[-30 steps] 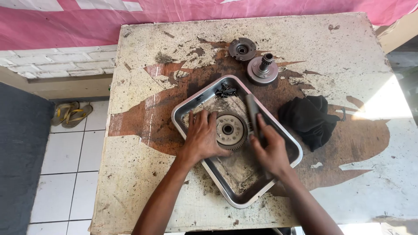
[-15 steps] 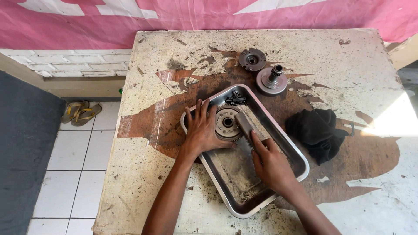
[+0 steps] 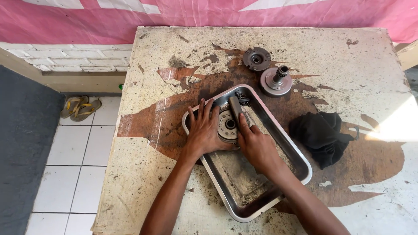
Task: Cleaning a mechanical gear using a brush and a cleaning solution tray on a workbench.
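A round grey metal clutch-like part (image 3: 227,125) lies in a shallow steel tray (image 3: 291,150) on a stained worktable (image 3: 357,65). My left hand (image 3: 203,130) presses flat on the left side of that part and steadies it. My right hand (image 3: 257,146) grips a grey brush-like tool (image 3: 235,109), whose head rests on the part's right side. A small dark metal piece (image 3: 241,98) lies in the tray's far corner.
Two more round metal parts, a flat disc (image 3: 256,58) and a hub with a shaft (image 3: 276,81), sit beyond the tray. A black rag (image 3: 321,135) lies to the right. Sandals (image 3: 80,108) rest on the tiled floor at left.
My right hand has brought the tool from the tray's right side onto the round part. The view has shifted so the table sits lower and further right in frame.
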